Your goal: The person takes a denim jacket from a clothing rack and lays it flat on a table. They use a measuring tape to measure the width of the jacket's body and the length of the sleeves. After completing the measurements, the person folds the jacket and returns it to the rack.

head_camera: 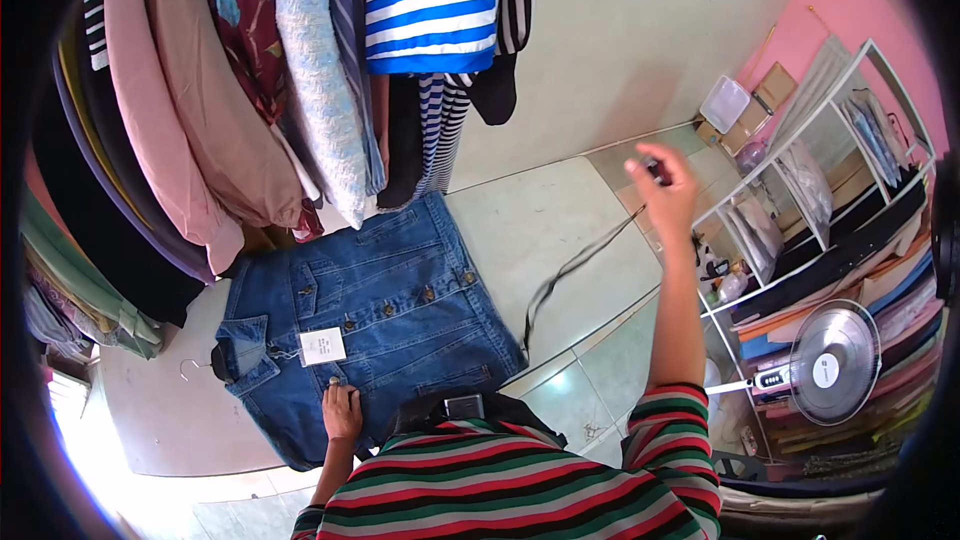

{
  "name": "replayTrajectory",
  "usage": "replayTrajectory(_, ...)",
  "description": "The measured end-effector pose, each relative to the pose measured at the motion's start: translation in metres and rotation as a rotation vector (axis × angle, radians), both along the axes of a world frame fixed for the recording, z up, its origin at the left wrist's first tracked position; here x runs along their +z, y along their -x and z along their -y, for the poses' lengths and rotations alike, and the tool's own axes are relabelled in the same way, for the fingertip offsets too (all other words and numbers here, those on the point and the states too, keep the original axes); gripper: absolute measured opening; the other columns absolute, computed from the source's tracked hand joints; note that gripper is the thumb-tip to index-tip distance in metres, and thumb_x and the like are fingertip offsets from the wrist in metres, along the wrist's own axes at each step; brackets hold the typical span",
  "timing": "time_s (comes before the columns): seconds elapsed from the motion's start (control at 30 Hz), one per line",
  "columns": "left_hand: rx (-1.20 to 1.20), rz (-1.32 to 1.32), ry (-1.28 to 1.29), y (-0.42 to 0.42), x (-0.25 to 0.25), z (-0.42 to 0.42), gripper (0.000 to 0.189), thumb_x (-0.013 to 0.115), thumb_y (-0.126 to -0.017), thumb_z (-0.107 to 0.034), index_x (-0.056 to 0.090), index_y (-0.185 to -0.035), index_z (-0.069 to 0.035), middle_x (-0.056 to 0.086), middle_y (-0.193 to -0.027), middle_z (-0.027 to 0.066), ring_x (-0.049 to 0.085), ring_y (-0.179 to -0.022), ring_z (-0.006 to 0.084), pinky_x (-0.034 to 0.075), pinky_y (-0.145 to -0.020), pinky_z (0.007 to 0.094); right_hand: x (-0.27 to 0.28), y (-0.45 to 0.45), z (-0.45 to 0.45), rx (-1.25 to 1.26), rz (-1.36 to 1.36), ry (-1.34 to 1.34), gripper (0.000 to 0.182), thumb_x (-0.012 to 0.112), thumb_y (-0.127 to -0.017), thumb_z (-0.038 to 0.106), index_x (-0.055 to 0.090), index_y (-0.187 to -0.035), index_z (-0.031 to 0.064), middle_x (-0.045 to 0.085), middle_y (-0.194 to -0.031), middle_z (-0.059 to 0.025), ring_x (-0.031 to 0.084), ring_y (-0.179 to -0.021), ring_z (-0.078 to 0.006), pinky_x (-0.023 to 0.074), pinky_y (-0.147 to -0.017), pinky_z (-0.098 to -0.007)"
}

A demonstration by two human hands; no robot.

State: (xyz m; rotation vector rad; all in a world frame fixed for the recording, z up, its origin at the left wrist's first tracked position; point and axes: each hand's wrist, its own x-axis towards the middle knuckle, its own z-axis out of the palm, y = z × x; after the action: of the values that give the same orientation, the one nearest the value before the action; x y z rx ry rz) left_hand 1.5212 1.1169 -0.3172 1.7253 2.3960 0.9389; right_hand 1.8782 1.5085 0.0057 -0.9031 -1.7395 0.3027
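A blue denim jacket lies on a pale table, its collar towards the left, with a dark hanger in its neck. A white paper tag with writing hangs by a string over its front. My left hand rests on the jacket near a button below the tag. Raised to the right, beyond the table's end, my right hand is closed around a small dark object that I cannot make out. A thin dark cord runs from near that hand down to the jacket's hem.
Hanging clothes crowd the upper left, some reaching the jacket. The table extends right of the hem. A standing fan, a white shelf frame and stacked fabrics are on the right. Boxes stand by the pink wall.
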Motion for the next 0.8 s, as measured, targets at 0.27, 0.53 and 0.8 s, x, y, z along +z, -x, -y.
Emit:
replayTrajectory(0.27,0.062,-0.014,0.02,-0.004,-0.001,0.002,0.006,0.057,-0.082,-0.01,0.054,-0.084,-0.006,0.054,-0.086,0.016,0.051,-0.082,0.0353,0.042,-0.075,0.0439,0.006,-0.015,-0.007,-0.073,0.002,-0.063,0.022,0.076,-0.074,0.014,0.066,-0.09,0.0044,0.057,-0.082,0.0017,0.047,-0.066,-0.0066,0.0395,-0.06,-0.0218)
replayTrajectory(0.53,0.082,-0.044,0.035,-0.006,0.002,0.001,0.004,0.056,-0.081,-0.011,0.054,-0.083,-0.007,0.053,-0.084,0.0122,0.051,-0.08,0.0332,0.042,-0.074,0.0426,-0.19,-0.041,-0.02,-0.102,0.027,0.398,0.027,0.078,-0.071,0.016,0.065,-0.091,0.0031,0.056,-0.07,0.0014,0.049,-0.063,-0.0059,0.0422,-0.056,-0.0221)
replayTrajectory(0.8,0.135,-0.083,0.02,-0.012,0.005,-0.002,0.006,0.057,-0.081,-0.012,0.054,-0.082,-0.006,0.054,-0.084,0.0125,0.051,-0.08,0.033,0.042,-0.073,0.0432,-0.33,-0.054,-0.026,-0.258,0.531,0.338,0.077,0.078,-0.066,0.032,0.042,-0.129,0.0038,0.048,-0.122,-0.023,0.05,-0.11,-0.0399,0.0428,-0.095,-0.0422)
